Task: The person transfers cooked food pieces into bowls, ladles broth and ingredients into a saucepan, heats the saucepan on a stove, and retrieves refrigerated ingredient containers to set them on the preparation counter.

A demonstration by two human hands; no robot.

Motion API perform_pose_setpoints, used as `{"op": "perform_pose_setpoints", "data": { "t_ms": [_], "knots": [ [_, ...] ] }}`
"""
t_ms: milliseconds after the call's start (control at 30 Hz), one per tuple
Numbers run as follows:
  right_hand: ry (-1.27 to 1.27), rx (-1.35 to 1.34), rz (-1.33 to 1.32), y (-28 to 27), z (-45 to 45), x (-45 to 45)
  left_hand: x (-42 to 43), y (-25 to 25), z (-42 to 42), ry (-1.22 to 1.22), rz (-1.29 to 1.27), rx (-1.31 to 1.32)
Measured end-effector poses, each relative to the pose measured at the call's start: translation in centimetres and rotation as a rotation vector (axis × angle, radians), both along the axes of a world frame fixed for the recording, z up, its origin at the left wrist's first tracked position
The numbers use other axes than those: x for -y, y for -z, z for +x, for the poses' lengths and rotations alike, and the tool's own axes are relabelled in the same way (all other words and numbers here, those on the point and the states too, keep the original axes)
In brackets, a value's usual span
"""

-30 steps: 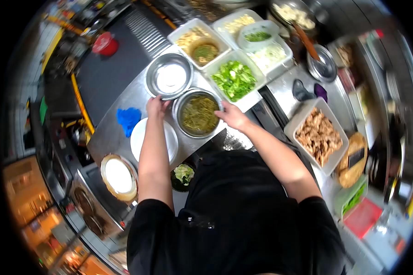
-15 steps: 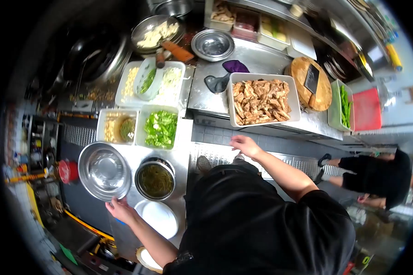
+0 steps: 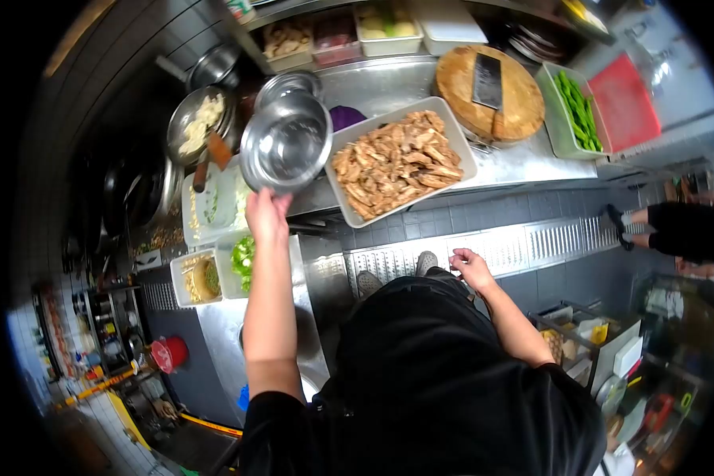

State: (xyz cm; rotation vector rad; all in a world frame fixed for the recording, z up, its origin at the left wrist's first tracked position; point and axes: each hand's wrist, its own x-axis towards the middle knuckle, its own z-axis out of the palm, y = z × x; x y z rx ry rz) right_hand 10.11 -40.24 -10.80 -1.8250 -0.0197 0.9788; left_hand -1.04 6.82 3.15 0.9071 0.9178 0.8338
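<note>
My left hand (image 3: 268, 214) grips the near rim of a shiny metal bowl (image 3: 285, 143), holding it over the left end of the steel counter. Nothing shows inside the bowl. Just right of it stands a white tub (image 3: 466, 163) heaped with brown cooked meat pieces (image 3: 401, 163). Part of another metal bowl (image 3: 292, 82) shows behind the held one. My right hand (image 3: 471, 268) hangs near my waist above the floor, fingers loosely curled, with nothing seen in it.
A cleaver (image 3: 488, 83) lies on a round chopping board (image 3: 452, 75). Right of that are a tub of green peppers (image 3: 577, 111) and a red board (image 3: 623, 99). Tubs of greens (image 3: 243, 266) and noodle-like food (image 3: 202, 278) stand left. Another person's legs (image 3: 641, 228) show at right.
My left hand has lifted the metal bowl from the side table and carried it up and right to the counter. My view has turned, and my right hand has dropped lower.
</note>
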Motion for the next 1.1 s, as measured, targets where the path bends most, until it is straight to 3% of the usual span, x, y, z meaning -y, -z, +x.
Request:
{"op": "perform_pose_setpoints", "data": {
  "t_ms": [100,167,233,300,433,533,600,767,867,967,1100],
  "knots": [
    [0.105,0.004,-0.017,1.2,0.7,4.5,-4.5,0.0,7.6,0.057,0.02,0.263],
    [0.185,-0.008,-0.032,2.3,1.1,6.8,-2.8,-3.1,10.8,-0.093,-0.14,0.196],
    [0.264,-0.081,-0.049,1.7,1.7,8.0,-1.4,-1.0,11.5,0.053,0.01,-0.028],
    [0.362,-0.164,-0.028,3.4,2.4,9.3,1.9,1.7,11.0,0.231,0.108,-0.504],
    [0.479,-0.32,0.041,5.9,5.0,8.9,6.6,4.9,9.2,0.586,-0.044,-0.718],
    [0.475,-0.434,0.168,8.4,8.7,6.0,4.9,10.4,7.5,0.537,0.124,-0.784],
    [0.518,-0.476,0.243,10.0,11.4,3.2,4.4,11.3,7.2,0.591,0.239,-0.884],
    [0.68,-0.563,0.458,14.4,17.8,-4.9,8.7,9.4,6.2,0.563,0.095,-0.897],
    [0.927,-0.666,0.697,15.7,19.1,-9.5,9.7,9.1,6.1,0.587,-0.046,-0.851],
    [1.059,-0.637,0.704,16.4,17.9,-12.7,8.5,7.5,7.6,0.548,-0.291,-0.723],
    [0.948,-0.601,0.738,18.3,17.0,-13.8,4.4,9.5,7.9,0.667,-0.343,-0.619]
  ]
}}
